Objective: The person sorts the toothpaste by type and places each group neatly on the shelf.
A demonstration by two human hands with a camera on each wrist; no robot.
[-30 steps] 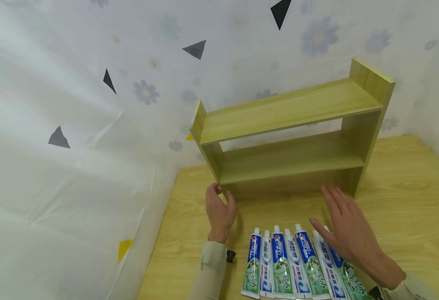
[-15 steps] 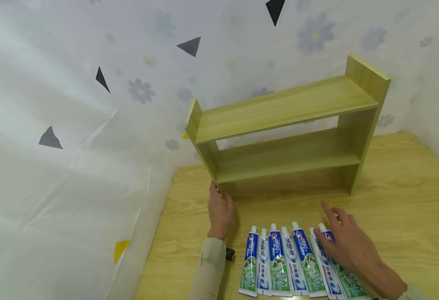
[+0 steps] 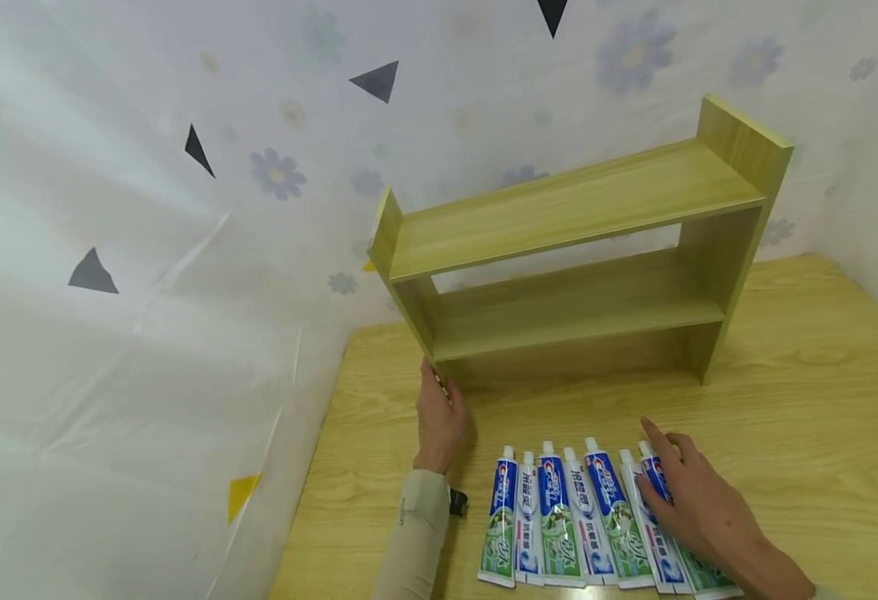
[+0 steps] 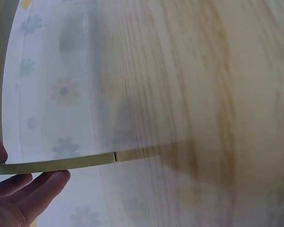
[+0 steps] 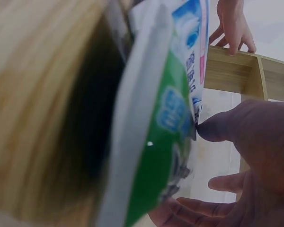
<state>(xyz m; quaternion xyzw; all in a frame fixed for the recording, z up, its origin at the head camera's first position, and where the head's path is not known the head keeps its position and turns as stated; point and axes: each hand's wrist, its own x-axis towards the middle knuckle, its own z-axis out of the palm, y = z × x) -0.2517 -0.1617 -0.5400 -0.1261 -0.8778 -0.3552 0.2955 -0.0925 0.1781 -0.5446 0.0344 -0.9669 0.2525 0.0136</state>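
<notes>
My left hand (image 3: 439, 429) gripped the shelf (image 3: 581, 200) by its left side panel (image 3: 418, 307); my right hand (image 3: 709, 500), fingers loosely spread with no firm grip showing, lay over the rightmost toothpaste tube (image 3: 655, 475) of the row in front; I judged this a reach, calling next for thumb and fingers to close; the table (image 3: 379, 392) was wood-grained; flowered wall sheeting (image 3: 476, 108) bore dark triangles (image 3: 377, 81).

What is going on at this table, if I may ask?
A person's left hand grips the left side of a shelf near its bottom. Their right hand is spread over the right end of a row of tubes, which lie on the table in front of the shelf. Whether that hand touches one is unclear.
</notes>
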